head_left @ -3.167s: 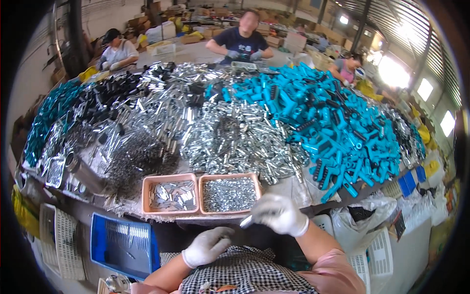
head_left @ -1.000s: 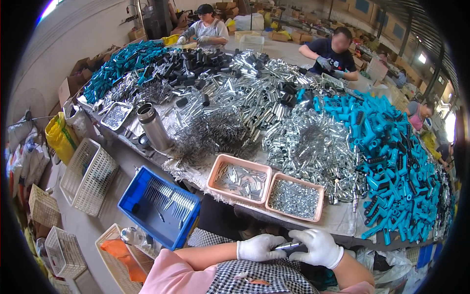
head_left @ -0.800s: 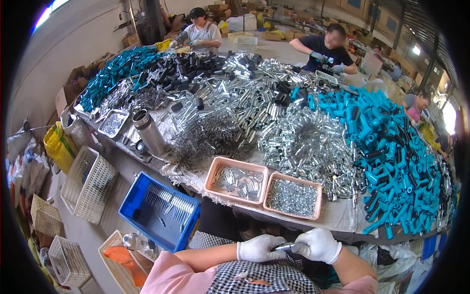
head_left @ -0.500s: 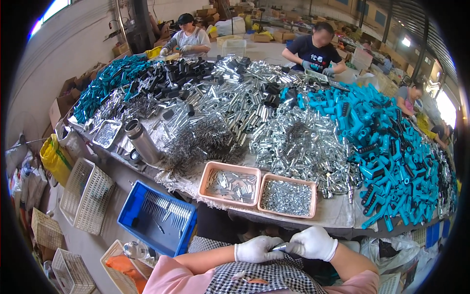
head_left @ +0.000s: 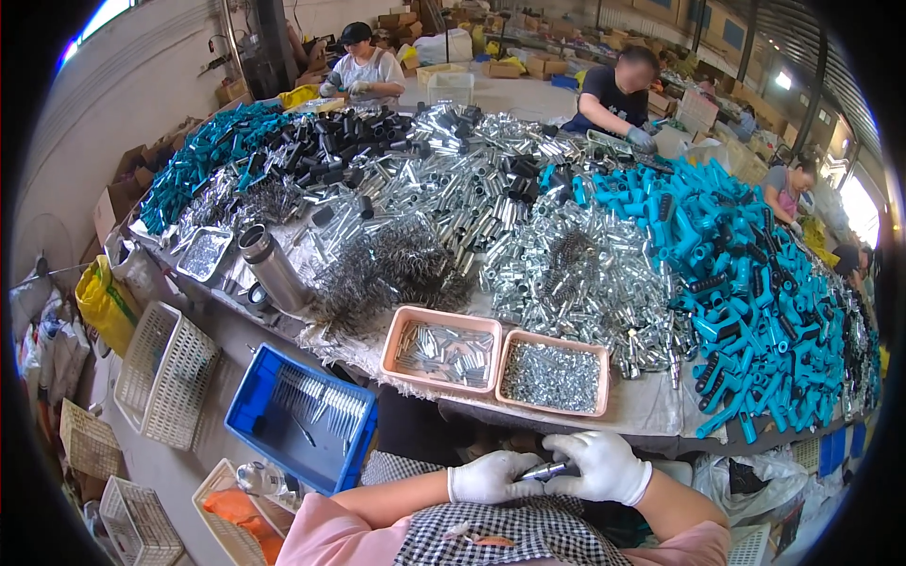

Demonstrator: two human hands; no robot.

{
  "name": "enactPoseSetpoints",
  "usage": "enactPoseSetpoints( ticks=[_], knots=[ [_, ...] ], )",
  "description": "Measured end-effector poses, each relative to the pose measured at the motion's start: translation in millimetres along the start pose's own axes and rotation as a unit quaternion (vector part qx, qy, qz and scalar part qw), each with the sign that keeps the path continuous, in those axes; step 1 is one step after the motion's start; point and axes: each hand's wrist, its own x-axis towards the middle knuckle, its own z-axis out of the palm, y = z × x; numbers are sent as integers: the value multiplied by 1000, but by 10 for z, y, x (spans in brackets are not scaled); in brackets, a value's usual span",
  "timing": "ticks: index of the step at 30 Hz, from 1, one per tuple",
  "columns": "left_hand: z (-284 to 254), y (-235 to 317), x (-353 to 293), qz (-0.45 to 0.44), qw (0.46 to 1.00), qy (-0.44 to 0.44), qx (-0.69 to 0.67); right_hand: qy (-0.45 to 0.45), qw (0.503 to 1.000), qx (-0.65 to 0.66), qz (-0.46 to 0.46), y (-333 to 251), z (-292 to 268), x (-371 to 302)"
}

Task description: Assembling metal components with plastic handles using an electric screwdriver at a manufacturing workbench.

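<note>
Both my hands wear white gloves and meet in front of my checked apron. Between them lies a short, shiny metal cylindrical part. My left hand is closed on its left end. My right hand grips the other end, with the thumb below and the fingers curled above. Just beyond, on the table edge, stand a pink tray of slim metal pins and a pink tray of small metal pieces. Part of the cylinder is hidden by my fingers.
Heaps of metal tubes, dark springs and teal handles cover the table. A steel flask stands at left. Below it sits a blue bin holding metal-shafted tools. White crates are further left. Several people work around the table.
My right hand has opened its fingers slightly and shifted its hold, showing more of the metal part. Across the table, a person in dark clothing has leaned and reached to the right.
</note>
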Motion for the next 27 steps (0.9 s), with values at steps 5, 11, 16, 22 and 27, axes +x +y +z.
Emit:
enactPoseSetpoints(
  ticks=[5, 11, 16, 22, 27],
  knots=[
    [18, 91, 2, 35, 999, 24, -19, -48, 997, -43, -45, 31, 18, -58],
    [-10, 42, -49, 34, 999, 38, 6, -14, 999, -48, -10, 9, 38, -92],
    [36, -11, -54, 32, 999, 31, 16, -44, 999, 5, -31, 3, 55, -25],
    [24, 41, -41, 44, 996, 61, 44, -43, 999, -26, -11, 33, 180, -30],
    [53, 28, 5, 13, 993, 91, 73, -78, 989, 35, 122, 107, 196, 26]
  ],
)
